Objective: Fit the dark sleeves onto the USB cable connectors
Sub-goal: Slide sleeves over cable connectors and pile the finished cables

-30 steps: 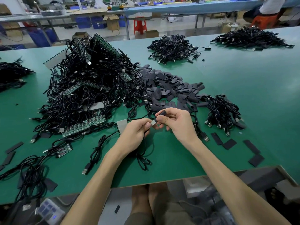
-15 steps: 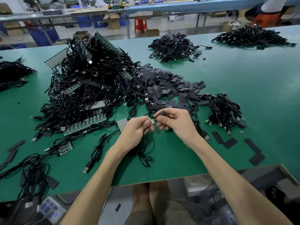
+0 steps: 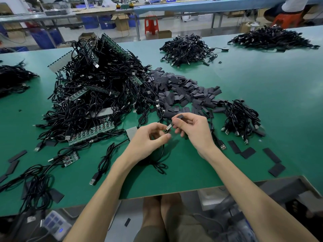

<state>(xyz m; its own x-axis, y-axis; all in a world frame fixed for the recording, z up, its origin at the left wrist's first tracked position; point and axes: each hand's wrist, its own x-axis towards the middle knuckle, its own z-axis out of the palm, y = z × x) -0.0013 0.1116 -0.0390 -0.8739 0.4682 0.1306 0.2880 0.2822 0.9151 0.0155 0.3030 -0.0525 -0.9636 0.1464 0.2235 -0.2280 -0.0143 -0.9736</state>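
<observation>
left grip [image 3: 148, 138]: thumb and forefinger pinch a USB connector [image 3: 168, 128], metal end pointing at the other hand. Its cable [image 3: 158, 165] drops from the palm and loops on the bench [image 3: 262, 88] just below the wrist.
right grip [image 3: 194, 130]: fingertips pinch one dark sleeve [image 3: 180, 117], held just above and beside the connector.
fit: metal shell shows bare, so the sleeve looks not yet on. Can't tell whether the two touch; the thumb hides the gap.
step (my read): lining the sleeve mouth up with the plug. The push-on is next.
done: small bundle [image 3: 241, 117] right of the hands is probably the finished lot. Plug ends too small to confirm sleeves.
left to do: big tangle [image 3: 97, 95] with green boards threaded through it, far larger than the bundle. Sleeve pile [image 3: 183, 95] between tangle and bundle is also large. Early in the job, I'd say.
around: loose sleeves lie flat at the right bench edge [image 3: 244, 151] and the left edge [image 3: 16, 156]. Stray plug [image 3: 222, 147] just beside the right wrist, spare cable [image 3: 103, 163] near the left forearm. More cable heaps at the far side [image 3: 187, 49] and far left [image 3: 12, 79].
in the way: nothing between the two hands. Main snag risk is the held cable's own loop, plus tangle strands close to the left wrist.
background: another bench, a red stool [image 3: 151, 24] and a seated person at top right.
</observation>
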